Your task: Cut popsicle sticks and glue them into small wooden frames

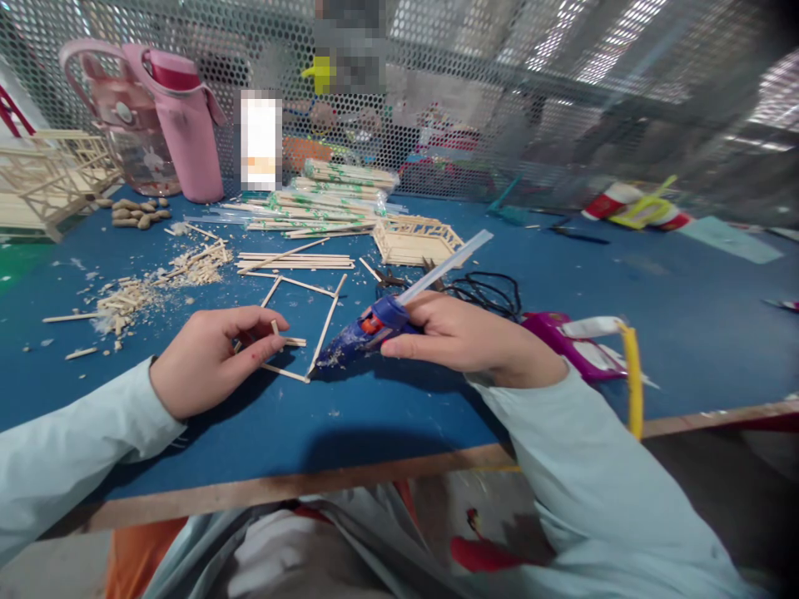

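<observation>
Near the bench's [405, 408] wooden front edge, the glue gun [349, 339] looks like smooth blue plastic and the stick frame [327, 324] matt, raw-looking wood. Perforated metal mesh [278, 54] lines the back edge, where a pink bottle [187, 141] looks smooth and matt near the left corner.

Holds stick piece [274, 328] in left hand [212, 358], glue gun [355, 339] in right hand [465, 334]; has stick frame [328, 320] on table [399, 403] between, partly under the left; has scraps [134, 295] beyond the left, loose sticks [300, 262], then bagged sticks [318, 202] beyond both, cable [493, 293] beyond the right.
</observation>
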`<control>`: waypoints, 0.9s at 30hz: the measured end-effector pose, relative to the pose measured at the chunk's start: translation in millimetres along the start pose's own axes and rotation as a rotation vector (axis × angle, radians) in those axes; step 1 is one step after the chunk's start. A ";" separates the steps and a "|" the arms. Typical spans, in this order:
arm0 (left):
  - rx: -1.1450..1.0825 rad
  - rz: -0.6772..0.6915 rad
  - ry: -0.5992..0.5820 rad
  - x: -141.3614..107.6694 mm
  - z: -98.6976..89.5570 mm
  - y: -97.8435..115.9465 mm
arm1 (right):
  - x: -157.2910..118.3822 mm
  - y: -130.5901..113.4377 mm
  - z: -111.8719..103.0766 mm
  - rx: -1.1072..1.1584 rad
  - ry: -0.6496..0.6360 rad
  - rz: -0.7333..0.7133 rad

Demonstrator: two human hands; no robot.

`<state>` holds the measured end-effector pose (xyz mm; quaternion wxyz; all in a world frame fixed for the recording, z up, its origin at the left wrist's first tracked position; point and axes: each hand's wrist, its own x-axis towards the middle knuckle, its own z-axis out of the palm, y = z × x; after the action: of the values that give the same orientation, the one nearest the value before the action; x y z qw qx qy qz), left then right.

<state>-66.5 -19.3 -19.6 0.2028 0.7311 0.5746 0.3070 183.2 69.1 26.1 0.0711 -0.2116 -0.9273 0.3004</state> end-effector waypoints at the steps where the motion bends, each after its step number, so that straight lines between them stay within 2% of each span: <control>1: -0.002 0.001 0.000 -0.1 -0.1 0.1 | 0.1 -0.4 0.2 0.002 0.000 -0.004; 22: -0.013 -0.012 -0.041 -0.6 0.4 -0.4 | -2.6 0.5 0.7 -0.077 0.028 0.042; 27: -0.069 -0.027 -0.050 -0.2 0.8 0.6 | -4.4 3.9 -6.0 0.002 0.043 0.038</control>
<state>-65.6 -19.7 -19.8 0.2466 0.7233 0.5681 0.3055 190.1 73.2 28.6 0.0856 -0.2356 -0.9210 0.2981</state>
